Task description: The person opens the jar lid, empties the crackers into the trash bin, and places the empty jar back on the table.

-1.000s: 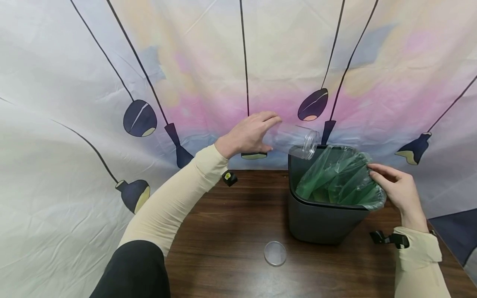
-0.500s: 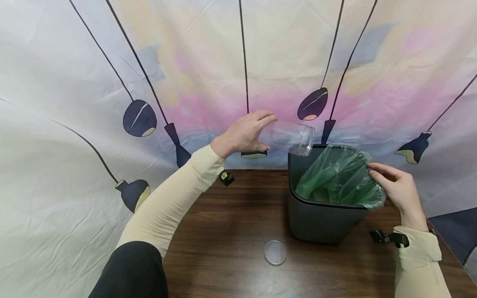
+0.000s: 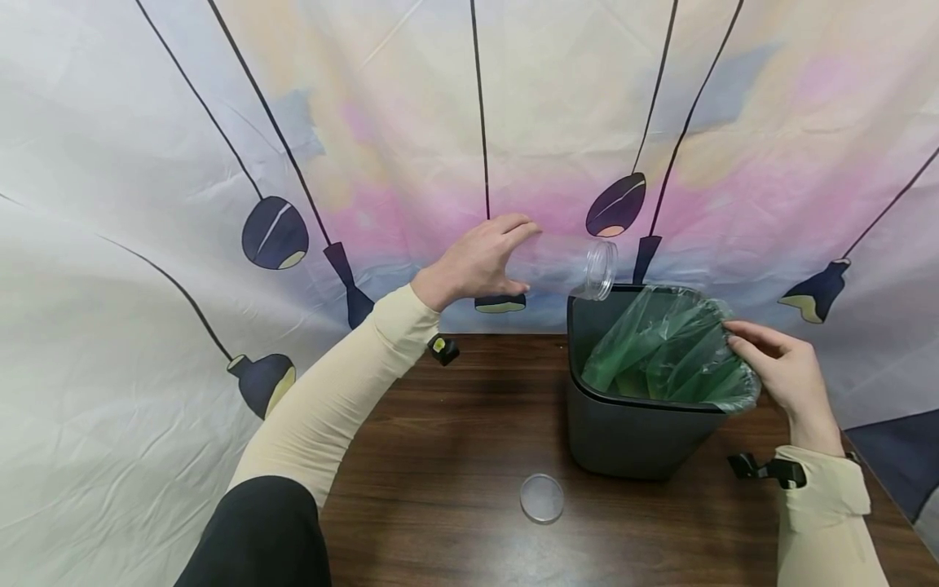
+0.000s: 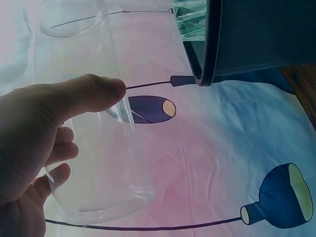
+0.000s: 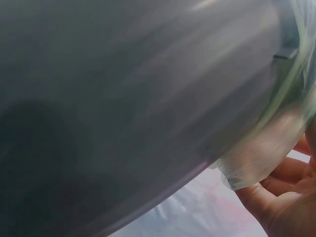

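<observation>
The clear jar lies on its side in the air, its open mouth over the near-left corner of the dark bin, with the left hand curled round its base (thumb on top, fingers beneath, in the left wrist view). The right hand pinches the green bag at the bin's right rim. A round clear lid lies on the desk before the bin.

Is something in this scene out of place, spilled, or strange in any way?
Nothing is spilled or broken. The clear jar is held on its side by the left hand, its open mouth toward the bin. Its round lid lies apart on the table. The right hand grips the green bag at the rim.
</observation>
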`<state>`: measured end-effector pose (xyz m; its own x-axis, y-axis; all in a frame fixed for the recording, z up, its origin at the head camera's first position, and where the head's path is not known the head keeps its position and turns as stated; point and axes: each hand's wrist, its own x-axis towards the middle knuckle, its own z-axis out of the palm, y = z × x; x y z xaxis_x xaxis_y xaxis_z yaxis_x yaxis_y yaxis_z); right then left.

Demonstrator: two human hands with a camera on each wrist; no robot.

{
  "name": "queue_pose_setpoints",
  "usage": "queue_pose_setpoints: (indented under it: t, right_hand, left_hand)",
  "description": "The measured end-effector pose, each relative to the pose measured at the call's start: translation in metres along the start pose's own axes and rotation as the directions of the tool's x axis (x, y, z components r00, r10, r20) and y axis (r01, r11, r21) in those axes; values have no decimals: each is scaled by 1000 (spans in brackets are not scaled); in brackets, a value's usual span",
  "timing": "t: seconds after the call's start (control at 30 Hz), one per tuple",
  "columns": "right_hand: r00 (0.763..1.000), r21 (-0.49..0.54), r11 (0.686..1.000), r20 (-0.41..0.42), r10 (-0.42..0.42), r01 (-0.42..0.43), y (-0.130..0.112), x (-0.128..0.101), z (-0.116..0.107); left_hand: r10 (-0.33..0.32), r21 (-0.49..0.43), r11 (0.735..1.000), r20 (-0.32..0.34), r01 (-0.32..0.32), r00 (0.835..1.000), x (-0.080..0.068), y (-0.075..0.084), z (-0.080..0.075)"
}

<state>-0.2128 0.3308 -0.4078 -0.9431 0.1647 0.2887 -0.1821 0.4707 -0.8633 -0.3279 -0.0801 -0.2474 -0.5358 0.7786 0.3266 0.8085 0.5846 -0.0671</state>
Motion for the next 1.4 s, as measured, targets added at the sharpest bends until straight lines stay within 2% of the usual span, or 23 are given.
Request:
queue_pose_setpoints:
  t: [0.3, 0.57, 1.4]
  right_hand:
    - [1000, -1, 1000, 1, 0, 0, 0, -1, 0]
    - [1000, 8, 1000, 8, 1, -1, 0, -1, 1]
    - [1000, 53, 998, 9, -26, 25, 0, 2, -2]
  left_hand:
    - [-4, -9, 1000, -25, 4, 1000, 0, -1, 1]
    - [-30, -16, 999, -26, 30, 999, -2, -2, 2]
    - [-42, -46, 998, -43, 40, 998, -5, -3, -1]
